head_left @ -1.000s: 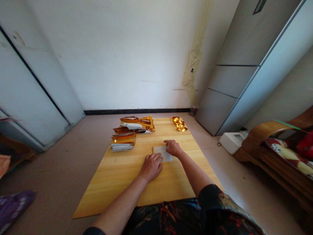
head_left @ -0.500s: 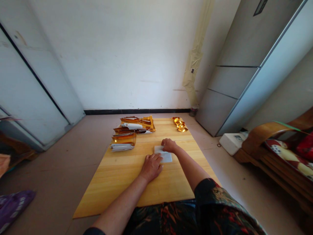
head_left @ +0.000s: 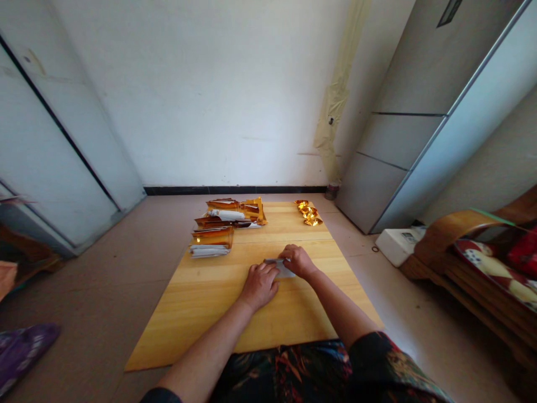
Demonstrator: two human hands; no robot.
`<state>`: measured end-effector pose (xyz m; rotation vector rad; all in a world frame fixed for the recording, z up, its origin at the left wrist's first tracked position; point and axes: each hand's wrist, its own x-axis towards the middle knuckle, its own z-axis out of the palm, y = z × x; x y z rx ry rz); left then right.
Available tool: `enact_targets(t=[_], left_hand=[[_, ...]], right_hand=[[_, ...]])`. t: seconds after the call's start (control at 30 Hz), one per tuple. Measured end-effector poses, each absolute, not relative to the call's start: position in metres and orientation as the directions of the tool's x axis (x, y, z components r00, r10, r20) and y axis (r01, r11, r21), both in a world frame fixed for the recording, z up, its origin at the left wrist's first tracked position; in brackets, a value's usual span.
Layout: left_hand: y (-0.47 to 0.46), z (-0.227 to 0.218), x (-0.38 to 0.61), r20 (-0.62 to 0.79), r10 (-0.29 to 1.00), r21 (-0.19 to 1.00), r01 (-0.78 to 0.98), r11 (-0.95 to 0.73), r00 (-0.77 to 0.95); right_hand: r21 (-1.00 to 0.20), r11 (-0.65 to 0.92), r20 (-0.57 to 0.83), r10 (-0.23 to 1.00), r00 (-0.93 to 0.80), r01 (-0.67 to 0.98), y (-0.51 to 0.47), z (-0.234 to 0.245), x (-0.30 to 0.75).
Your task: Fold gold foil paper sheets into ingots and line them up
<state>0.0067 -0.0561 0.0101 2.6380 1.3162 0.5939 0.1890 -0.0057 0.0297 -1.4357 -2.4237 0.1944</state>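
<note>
On a wooden board point(head_left: 247, 324), folded white paper point(head_left: 286, 272) (grey-edged) lies pressed between the left hand's point(head_left: 260, 286) and right hand's point(head_left: 298, 261) fingers point(head_left: 287, 253).

Head camera, forward-down: left hand point(head_left: 260, 286), right hand point(head_left: 298, 261)

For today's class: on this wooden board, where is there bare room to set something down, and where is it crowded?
Bare wood lies between the gold-foil stacks and the folded gold pieces on the wooden board, and along the near edge below the left hand and right hand. It is crowded around the white paper sheet under both hands, and at the far left.
</note>
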Motion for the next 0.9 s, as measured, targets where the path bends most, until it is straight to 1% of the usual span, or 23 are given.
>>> enact_targets(t=[0.07,0.13,0.3,0.43,0.63,0.9], left_hand=[[-0.056,0.010,0.007,0.291,0.788,0.282,0.738,-0.613,0.543],[-0.056,0.010,0.007,0.298,0.784,0.280,0.735,-0.618,0.545],[-0.056,0.009,0.007,0.302,0.790,0.275,0.745,-0.607,0.533],[-0.055,0.008,0.007,0.295,0.799,0.263,0.760,-0.595,0.523],[-0.057,0.009,0.008,0.315,0.788,0.258,0.752,-0.607,0.528],[-0.062,0.007,0.007,0.360,0.774,0.152,0.786,-0.599,0.521]], right_hand=[[-0.209,0.523,0.228,0.848,-0.479,0.826,-0.012,0.024,0.189],[-0.165,0.527,0.239,0.841,-0.485,0.834,-0.015,0.019,0.189],[-0.111,0.470,0.259,0.864,-0.431,0.876,-0.015,0.013,0.188],[-0.067,0.473,0.244,0.862,-0.445,0.879,-0.018,0.015,0.185],[-0.031,0.456,0.237,0.868,-0.437,0.889,-0.030,0.018,0.182],[-0.019,0.445,0.213,0.877,-0.431,0.895,-0.035,0.021,0.179]])
